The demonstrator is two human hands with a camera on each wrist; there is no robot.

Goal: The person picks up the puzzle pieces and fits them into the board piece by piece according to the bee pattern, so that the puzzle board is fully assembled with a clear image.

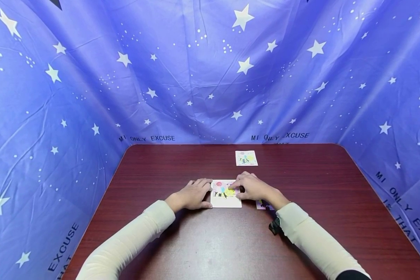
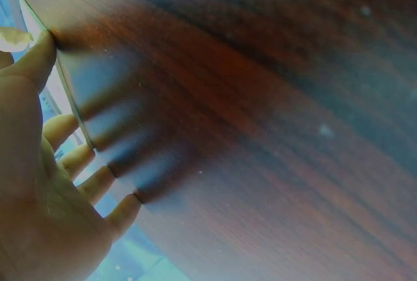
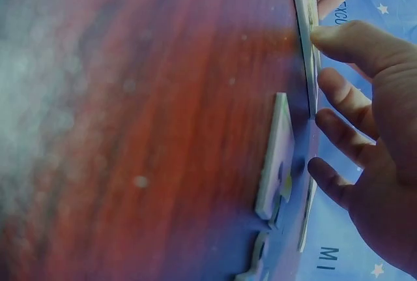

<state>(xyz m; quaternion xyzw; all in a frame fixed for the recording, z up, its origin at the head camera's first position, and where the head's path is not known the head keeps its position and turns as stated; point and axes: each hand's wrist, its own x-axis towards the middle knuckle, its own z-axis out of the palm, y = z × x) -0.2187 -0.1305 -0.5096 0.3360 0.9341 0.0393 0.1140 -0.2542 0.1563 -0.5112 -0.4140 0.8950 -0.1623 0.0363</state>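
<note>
I see left hand (image 1: 193, 195) spread along left edge of picture board (image 1: 225, 202) | right hand (image 1: 254, 188) loosely spread, touching its right side | board on counter (image 1: 196, 249), square picture card (image 1: 246, 158) beyond

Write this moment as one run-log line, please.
left fingers: touching picture board, left side; right fingers: atop board; small card: beyond board; purplish piece: partly hidden

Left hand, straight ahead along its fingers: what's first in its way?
The left hand would likely meet the picture board first, at once: it appears to touch the board's left edge.
</note>
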